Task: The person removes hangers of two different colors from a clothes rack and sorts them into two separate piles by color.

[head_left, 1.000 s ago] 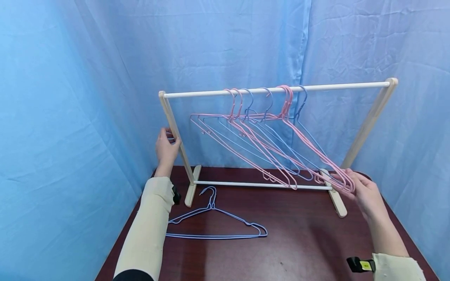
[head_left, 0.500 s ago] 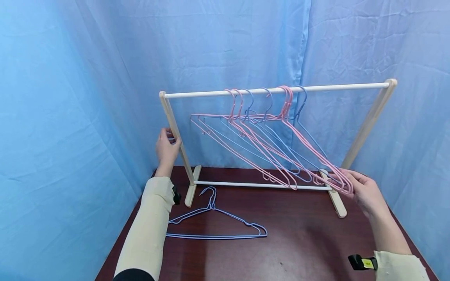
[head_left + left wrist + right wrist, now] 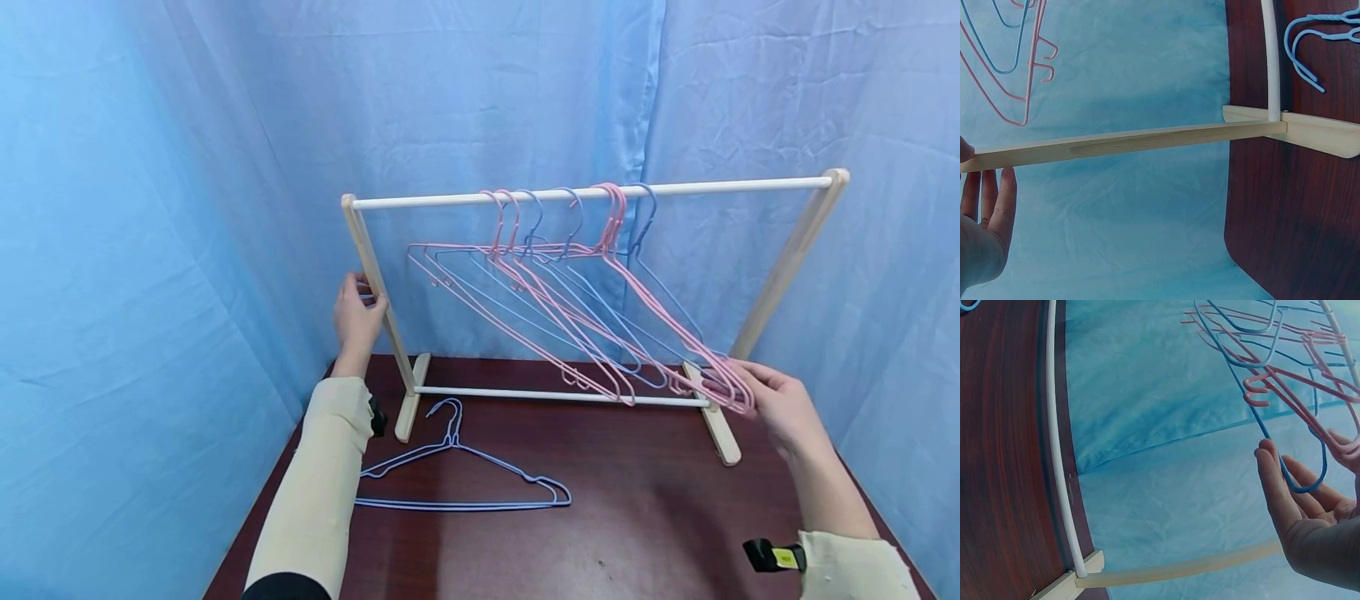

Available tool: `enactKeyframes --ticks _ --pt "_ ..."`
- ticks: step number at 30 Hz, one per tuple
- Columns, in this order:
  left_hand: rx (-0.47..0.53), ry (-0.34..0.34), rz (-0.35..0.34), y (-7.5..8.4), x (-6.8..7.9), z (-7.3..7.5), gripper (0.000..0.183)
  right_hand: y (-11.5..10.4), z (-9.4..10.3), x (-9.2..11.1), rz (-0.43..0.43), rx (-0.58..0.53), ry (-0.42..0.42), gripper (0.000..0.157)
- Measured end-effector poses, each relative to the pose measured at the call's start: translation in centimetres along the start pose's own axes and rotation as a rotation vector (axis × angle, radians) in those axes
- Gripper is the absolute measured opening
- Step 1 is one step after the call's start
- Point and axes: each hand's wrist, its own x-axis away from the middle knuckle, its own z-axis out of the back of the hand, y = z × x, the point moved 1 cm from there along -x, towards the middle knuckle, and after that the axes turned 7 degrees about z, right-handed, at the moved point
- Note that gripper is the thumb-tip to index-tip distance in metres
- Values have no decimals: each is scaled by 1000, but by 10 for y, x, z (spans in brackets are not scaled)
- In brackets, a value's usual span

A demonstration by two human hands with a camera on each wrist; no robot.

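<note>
Several pink hangers (image 3: 651, 304) and blue hangers (image 3: 667, 292) hang from the top rail (image 3: 720, 187) of a small rack. My right hand (image 3: 783, 408) holds the near ends of the right-hand group. In the right wrist view a blue hanger end (image 3: 1310, 489) lies among its fingers, beside the pink ones. My left hand (image 3: 358, 315) grips the rack's left wooden post (image 3: 372, 265), the thumb on one side and the fingers on the other. Two blue hangers (image 3: 491, 505) lie flat on the table, partly hidden by the left sleeve.
The rack's white lower bar (image 3: 525, 392) runs just above the dark red table (image 3: 600, 533). A wooden foot (image 3: 407, 408) stands at the left and another foot (image 3: 722, 437) at the right. Blue curtains (image 3: 187, 208) surround the table.
Over the past second my right hand has shifted slightly left with the hanger ends. My left hand and the hangers on the table have stayed in place.
</note>
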Motion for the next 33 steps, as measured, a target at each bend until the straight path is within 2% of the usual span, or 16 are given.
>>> enactKeyframes --ticks 2,6,14,17,22,26,33 --pt "4 0 -2 0 0 0 33 0 0 0 0 -19 25 28" --pt "8 -1 -5 -1 0 0 33 -1 0 0 3 -136 59 29" --pt "5 4 -4 -1 0 0 34 -2 1 1 110 -351 32 27" --pt "3 6 -4 -1 0 -1 34 -4 3 2 141 -379 32 25" --pt "2 2 0 -2 -1 -1 34 -8 8 4 164 -410 86 22" --pt "4 -1 4 -2 -1 -1 35 -9 12 6 180 -479 122 22" --pt "20 -4 10 -1 -1 -1 35 -8 15 7 240 -520 95 28"
